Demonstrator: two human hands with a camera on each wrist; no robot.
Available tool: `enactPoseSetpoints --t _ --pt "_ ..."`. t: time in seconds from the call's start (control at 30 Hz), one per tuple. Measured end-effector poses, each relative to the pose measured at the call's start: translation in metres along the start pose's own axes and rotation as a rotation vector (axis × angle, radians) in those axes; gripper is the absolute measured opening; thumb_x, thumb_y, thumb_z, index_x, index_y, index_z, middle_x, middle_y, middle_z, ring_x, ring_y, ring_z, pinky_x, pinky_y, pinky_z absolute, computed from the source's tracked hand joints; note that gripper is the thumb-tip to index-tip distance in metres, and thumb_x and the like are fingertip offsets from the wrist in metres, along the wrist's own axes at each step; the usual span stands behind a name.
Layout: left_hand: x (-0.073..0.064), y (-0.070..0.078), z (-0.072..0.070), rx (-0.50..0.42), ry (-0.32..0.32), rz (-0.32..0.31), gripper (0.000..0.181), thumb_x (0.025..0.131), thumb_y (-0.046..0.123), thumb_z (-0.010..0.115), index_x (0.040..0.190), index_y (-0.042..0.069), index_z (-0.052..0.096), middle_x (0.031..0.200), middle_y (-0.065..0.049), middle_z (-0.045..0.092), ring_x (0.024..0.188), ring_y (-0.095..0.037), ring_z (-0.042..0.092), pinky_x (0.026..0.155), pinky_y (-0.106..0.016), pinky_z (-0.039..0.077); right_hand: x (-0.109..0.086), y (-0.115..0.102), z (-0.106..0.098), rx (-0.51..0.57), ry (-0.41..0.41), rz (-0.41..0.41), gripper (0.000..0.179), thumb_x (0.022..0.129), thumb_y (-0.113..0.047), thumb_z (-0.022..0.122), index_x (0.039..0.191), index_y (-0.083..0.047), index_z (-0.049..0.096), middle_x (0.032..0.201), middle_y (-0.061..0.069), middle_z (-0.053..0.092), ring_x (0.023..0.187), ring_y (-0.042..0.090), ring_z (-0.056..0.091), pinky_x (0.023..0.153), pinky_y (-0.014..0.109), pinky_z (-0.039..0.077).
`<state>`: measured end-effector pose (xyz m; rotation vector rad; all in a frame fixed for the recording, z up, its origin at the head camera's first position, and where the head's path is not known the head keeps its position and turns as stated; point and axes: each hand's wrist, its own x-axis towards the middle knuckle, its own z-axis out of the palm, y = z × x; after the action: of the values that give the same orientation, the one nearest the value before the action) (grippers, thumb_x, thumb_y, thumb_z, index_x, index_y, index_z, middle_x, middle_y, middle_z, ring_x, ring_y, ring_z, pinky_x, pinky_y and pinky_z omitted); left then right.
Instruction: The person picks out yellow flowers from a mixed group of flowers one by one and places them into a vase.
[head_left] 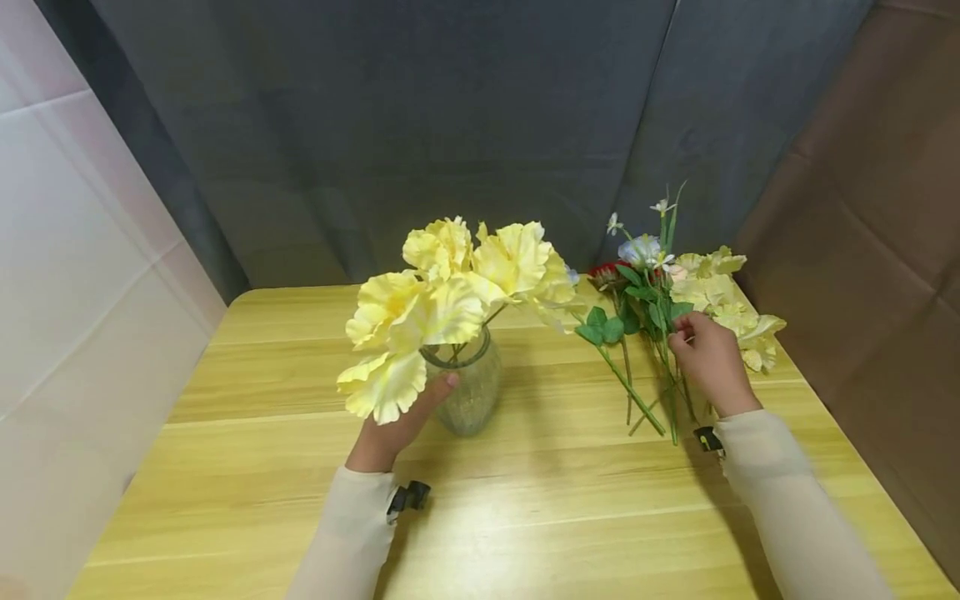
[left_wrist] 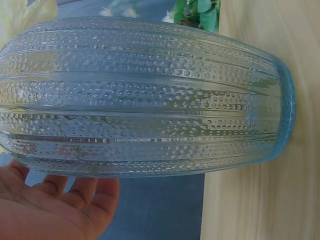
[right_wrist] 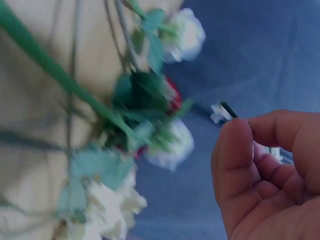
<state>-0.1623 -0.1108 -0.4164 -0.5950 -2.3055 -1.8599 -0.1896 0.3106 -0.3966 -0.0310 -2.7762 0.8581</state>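
A ribbed, dimpled glass vase (left_wrist: 150,100) stands upright on the table, with large yellow flowers (head_left: 450,300) spreading from its mouth. My left hand (head_left: 408,425) holds the vase near the neck, the thumb on its near side and the fingers (left_wrist: 102,200) along the wall. Over on the right, my right hand (head_left: 708,358) pinches a thin green sprig of small white flowers (head_left: 663,208) between thumb and fingertips. In the right wrist view, a small white bloom (right_wrist: 219,114) shows just beyond the pinching fingertips (right_wrist: 237,132). The sprig rises above the other flowers.
Loose stems lie at the table's right: a green leafy stem (head_left: 630,387), a red flower (head_left: 603,273), a pale blue flower (head_left: 641,250) and more yellow blooms (head_left: 723,292). A dark curtain (head_left: 412,125) hangs behind the wooden table (head_left: 285,400); a brown cloth (head_left: 870,208) borders the right.
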Motion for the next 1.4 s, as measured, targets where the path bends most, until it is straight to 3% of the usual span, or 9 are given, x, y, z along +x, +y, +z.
enactPoseSetpoints --t 0.17,0.27,0.43,0.53,0.83,1.03,1.17,1.23,1.4 --pt "0.001 -0.003 0.001 0.015 0.002 0.036 0.092 0.090 0.010 0.072 0.160 0.020 0.013 0.162 0.002 0.019 0.147 -0.019 0.017 0.117 -0.049 0.014 0.004 0.008 0.022 -0.016 -0.154 0.009 0.026 0.098 -0.008 0.050 0.117 0.007 0.060 0.103 0.024 0.064 0.076 0.028 0.059 0.065 0.041 0.048" --pt "0.000 0.006 0.003 -0.010 -0.001 0.062 0.090 0.090 0.005 0.070 0.159 0.014 0.013 0.161 -0.004 0.020 0.147 -0.023 0.017 0.117 -0.051 0.014 0.002 0.014 0.027 -0.012 -0.203 0.021 0.026 0.098 -0.010 0.052 0.116 0.007 0.060 0.104 0.023 0.064 0.082 0.030 0.060 0.068 0.044 0.049" --pt "-0.002 0.028 0.004 -0.045 -0.002 0.082 0.087 0.089 0.001 0.067 0.158 0.007 0.015 0.161 -0.009 0.022 0.147 -0.026 0.019 0.116 -0.053 0.015 -0.001 0.024 0.020 0.037 -0.226 0.091 0.030 0.102 -0.022 0.049 0.117 0.002 0.059 0.105 0.019 0.064 0.082 0.028 0.058 0.069 0.042 0.048" --pt "-0.002 0.031 0.004 -0.050 -0.004 0.084 0.087 0.089 0.001 0.067 0.158 0.008 0.016 0.160 -0.008 0.023 0.147 -0.025 0.019 0.116 -0.052 0.015 0.000 0.036 0.010 0.043 -0.207 0.144 0.034 0.104 -0.028 0.046 0.118 0.001 0.059 0.106 0.019 0.063 0.083 0.029 0.057 0.069 0.041 0.047" --pt "-0.003 0.023 0.002 -0.047 0.008 0.073 0.090 0.088 0.000 0.068 0.159 0.011 0.013 0.162 -0.003 0.020 0.147 -0.021 0.017 0.117 -0.049 0.014 0.012 0.089 -0.004 -0.014 -0.214 0.275 0.044 0.104 -0.029 0.042 0.125 0.009 0.051 0.121 0.031 0.054 0.098 0.042 0.054 0.076 0.053 0.047" --pt "-0.003 0.023 0.003 -0.049 0.000 0.038 0.090 0.090 0.002 0.068 0.159 0.011 0.012 0.162 -0.004 0.019 0.148 -0.022 0.017 0.117 -0.049 0.013 0.018 0.105 -0.002 -0.046 -0.249 0.296 0.044 0.104 -0.029 0.043 0.124 0.010 0.051 0.124 0.033 0.053 0.098 0.043 0.054 0.073 0.050 0.046" --pt "-0.003 0.031 0.005 -0.034 0.013 0.038 0.087 0.089 0.002 0.068 0.158 0.004 0.014 0.160 -0.009 0.023 0.146 -0.023 0.021 0.117 -0.048 0.015 0.024 0.108 0.000 -0.073 -0.235 0.258 0.038 0.103 -0.026 0.045 0.116 0.008 0.056 0.114 0.030 0.058 0.089 0.038 0.056 0.069 0.048 0.046" --pt "-0.002 0.031 0.005 -0.024 0.019 0.048 0.087 0.088 0.001 0.067 0.157 0.003 0.015 0.160 -0.010 0.023 0.146 -0.024 0.021 0.116 -0.048 0.015 0.026 0.108 0.001 -0.080 -0.241 0.239 0.033 0.102 -0.025 0.045 0.104 0.005 0.058 0.095 0.025 0.061 0.077 0.034 0.055 0.064 0.044 0.044" --pt "-0.001 0.032 0.005 -0.017 0.018 0.068 0.087 0.088 0.000 0.068 0.158 0.003 0.014 0.160 -0.010 0.022 0.147 -0.024 0.019 0.117 -0.049 0.014 0.027 0.104 -0.001 -0.068 -0.239 0.240 0.028 0.102 -0.023 0.045 0.083 -0.003 0.053 0.068 0.008 0.050 0.062 0.024 0.046 0.057 0.037 0.038"
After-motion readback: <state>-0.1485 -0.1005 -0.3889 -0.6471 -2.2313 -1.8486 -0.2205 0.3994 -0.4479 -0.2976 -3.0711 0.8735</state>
